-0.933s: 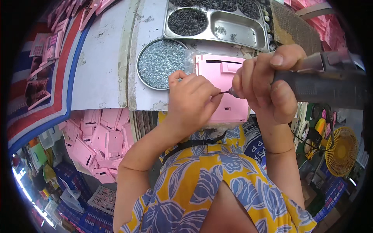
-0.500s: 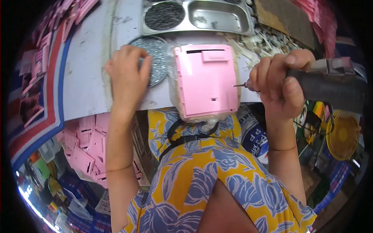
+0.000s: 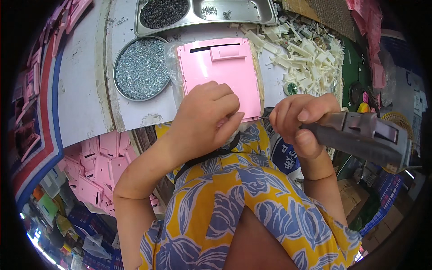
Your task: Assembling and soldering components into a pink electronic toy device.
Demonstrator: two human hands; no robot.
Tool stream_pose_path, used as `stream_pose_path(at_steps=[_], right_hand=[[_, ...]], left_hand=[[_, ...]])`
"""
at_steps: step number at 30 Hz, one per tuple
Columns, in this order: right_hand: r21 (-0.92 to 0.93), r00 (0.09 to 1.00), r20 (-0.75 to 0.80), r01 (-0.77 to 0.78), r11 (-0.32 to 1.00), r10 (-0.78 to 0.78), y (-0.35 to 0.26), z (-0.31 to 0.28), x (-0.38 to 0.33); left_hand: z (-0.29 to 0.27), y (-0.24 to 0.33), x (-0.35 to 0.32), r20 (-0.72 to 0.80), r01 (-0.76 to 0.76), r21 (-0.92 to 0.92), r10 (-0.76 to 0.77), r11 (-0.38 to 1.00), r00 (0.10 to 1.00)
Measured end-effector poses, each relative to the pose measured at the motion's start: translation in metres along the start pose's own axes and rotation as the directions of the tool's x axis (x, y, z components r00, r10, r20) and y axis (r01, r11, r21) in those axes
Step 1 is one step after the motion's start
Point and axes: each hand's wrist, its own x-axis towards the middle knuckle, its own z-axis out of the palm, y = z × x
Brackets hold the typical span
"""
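Note:
A pink plastic panel [image 3: 220, 72] with a slot near its top lies on the white table [image 3: 81, 90] in front of me. My left hand [image 3: 204, 119] rests on its lower edge, fingertips pinched together next to the driver's thin bit, seemingly on a small screw, which is too small to make out. My right hand [image 3: 299, 121] grips a grey electric screwdriver [image 3: 360, 135], whose tip points left at the panel's lower right corner.
A round metal dish of silver screws [image 3: 141, 67] sits left of the panel. A steel compartment tray [image 3: 252, 13] with dark screws stands behind it. White plastic parts [image 3: 306, 49] are heaped at the right. Pink panels [image 3: 99, 168] are piled below the table at the left.
My left hand left the screw dish and came back to the panel's lower edge, next to the screwdriver tip. The view tilted, so the panel sits higher in the picture.

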Motion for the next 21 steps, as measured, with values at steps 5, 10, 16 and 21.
stream_pose_path(at_steps=[5, 10, 16, 21], right_hand=[[-0.307, 0.986, 0.079, 0.165, 0.937, -0.148, 0.014, 0.003, 0.000], [-0.100, 0.994, 0.099, 0.066, 0.993, -0.056, 0.003, -0.003, 0.004], [0.099, 0.982, 0.095, 0.153, 0.983, -0.162, -0.021, 0.010, 0.033], [0.115, 0.986, 0.089, 0.129, 0.985, -0.139, -0.017, 0.015, 0.031]], left_hand=[[0.005, 0.001, -0.003, -0.006, 0.022, 0.061, -0.022, 0.998, 1.000], [0.012, 0.001, -0.013, -0.059, -0.053, 0.080, 0.057, 0.995, 0.997], [0.026, 0.006, -0.009, -0.166, -0.078, 0.052, 0.086, 0.996, 0.982], [0.026, 0.006, -0.011, -0.156, -0.068, 0.049, 0.075, 0.996, 0.985]])
